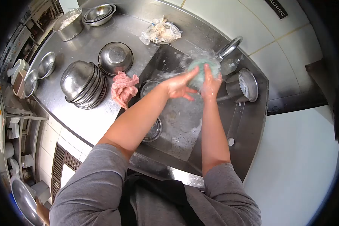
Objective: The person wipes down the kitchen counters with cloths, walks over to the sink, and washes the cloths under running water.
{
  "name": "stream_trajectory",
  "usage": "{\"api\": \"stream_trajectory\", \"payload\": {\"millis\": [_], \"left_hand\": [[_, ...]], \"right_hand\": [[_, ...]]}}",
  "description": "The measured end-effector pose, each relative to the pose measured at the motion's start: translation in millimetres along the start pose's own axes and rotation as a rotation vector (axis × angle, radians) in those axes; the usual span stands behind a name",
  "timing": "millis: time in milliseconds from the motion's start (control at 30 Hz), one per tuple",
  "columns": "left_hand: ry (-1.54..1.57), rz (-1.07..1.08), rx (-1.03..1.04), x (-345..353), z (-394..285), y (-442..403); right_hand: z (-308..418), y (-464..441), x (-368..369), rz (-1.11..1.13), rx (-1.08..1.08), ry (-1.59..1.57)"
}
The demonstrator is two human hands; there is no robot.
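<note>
Under the running tap point(229, 49), a pale green round dish-like thing point(200, 75) is half hidden by splashing water, so its exact kind is unclear. My right hand point(211, 86) grips its right side, one digit lying across its face. My left hand point(179, 86) is beside its lower left edge with the fingers spread and the thumb reaching over the rim. Below both hands lies the wet sink basin point(177, 128). A metal pot point(245, 86) rests tilted at the sink's right, and a metal bowl point(153, 130) is partly hidden by my left forearm.
On the left counter point(83, 126) are a stack of metal bowls point(83, 84), an overturned bowl point(116, 58) and a pink cloth point(124, 88). A plastic bag point(162, 32) lies behind the sink. Farther back stands a pot with pale contents point(68, 24).
</note>
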State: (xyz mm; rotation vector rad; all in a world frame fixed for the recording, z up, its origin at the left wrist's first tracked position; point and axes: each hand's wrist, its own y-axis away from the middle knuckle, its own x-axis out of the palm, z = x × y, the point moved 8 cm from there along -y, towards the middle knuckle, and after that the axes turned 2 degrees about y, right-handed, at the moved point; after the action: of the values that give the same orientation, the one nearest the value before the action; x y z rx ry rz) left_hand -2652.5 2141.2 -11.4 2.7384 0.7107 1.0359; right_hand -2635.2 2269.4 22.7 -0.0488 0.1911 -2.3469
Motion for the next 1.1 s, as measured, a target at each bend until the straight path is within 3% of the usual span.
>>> {"api": "stream_trajectory", "payload": {"millis": [33, 67, 100, 167, 200, 233, 333, 367, 533, 667, 733, 767, 833, 867, 933, 967, 1000, 1033, 1100], "left_hand": [[0.418, 0.144, -0.007, 11, -5, -4], [0.432, -0.195, 0.048, 19, -27, 17], [0.437, -0.191, 0.051, 8, -19, -4], [0.688, 0.128, 0.175, 6, -27, -35], [0.523, -0.061, 0.197, -2, -27, -35], [0.524, -0.062, 0.197, -6, -22, -44], [0.510, -0.370, 0.293, -17, -23, -37], [0.510, -0.370, 0.291, -16, -21, -40], [0.136, -0.709, 0.460, -31, -33, -28], [0.079, -0.735, 0.525, -29, -36, -23], [-0.207, -0.812, 0.540, -32, -40, -20], [-0.207, -0.812, 0.539, -35, -35, -22], [-0.386, -0.783, 0.604, -32, -35, -19], [-0.401, -0.750, 0.600, -29, -30, -15], [-0.454, -0.665, 0.575, -28, -18, -8], [-0.505, -0.576, 0.550, -26, -14, -9], [-0.463, -0.469, 0.596, -27, -6, -12], [-0.465, -0.466, 0.592, -35, 4, -13], [-0.626, -0.557, 0.655, -56, 20, -10]], "right_hand": [[10, 5, 6, 0.003, -0.004, 0.004], [46, 16, 19, 0.067, -0.363, 0.143], [73, 38, 35, 0.134, -0.721, 0.282], [73, 45, 36, 0.089, -0.669, 0.300], [62, 38, 29, 0.040, -0.466, 0.226], [48, 33, 24, -0.010, -0.264, 0.150], [32, 15, 15, -0.105, -0.174, -0.067], [31, 11, 15, -0.106, -0.172, -0.066], [17, -3, 15, -0.200, -0.061, -0.315], [-3, -7, 15, -0.230, 0.039, -0.336], [-18, -10, 21, -0.146, 0.098, -0.435], [-28, -13, 18, -0.147, 0.099, -0.434], [-58, -14, 24, -0.051, 0.335, -0.462], [-62, -15, 21, -0.051, 0.337, -0.462], [-84, -9, 31, 0.101, 0.609, -0.481], [-86, -15, 27, 0.100, 0.608, -0.483], [-80, -26, 19, 0.130, 0.485, -0.274], [-74, -34, 12, 0.157, 0.360, -0.069], [-51, -32, 9, 0.206, 0.299, -0.036]]}}
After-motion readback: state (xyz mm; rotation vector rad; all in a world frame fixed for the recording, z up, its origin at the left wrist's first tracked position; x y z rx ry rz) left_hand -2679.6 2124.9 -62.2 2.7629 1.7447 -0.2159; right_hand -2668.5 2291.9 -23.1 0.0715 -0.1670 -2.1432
